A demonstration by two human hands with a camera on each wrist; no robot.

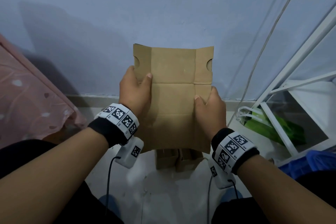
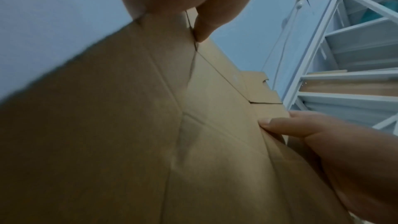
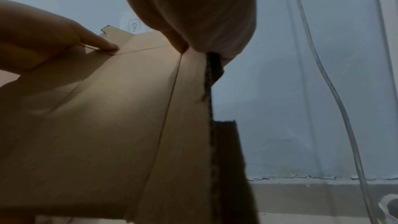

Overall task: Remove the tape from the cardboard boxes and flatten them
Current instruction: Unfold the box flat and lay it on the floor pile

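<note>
Flattened cardboard box (image 1: 172, 96) is held up in front of the wall (image 1: 91, 23), long axis running away from the person, notched flaps at the far end. Left hand (image 1: 135, 91) grips its left edge, right hand (image 1: 211, 111) pinches the right edge, thumbs on top.

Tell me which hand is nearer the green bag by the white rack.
Right. The right hand grips the cardboard's right edge, on the green bag's side; the left hand grips the far left edge.
</note>
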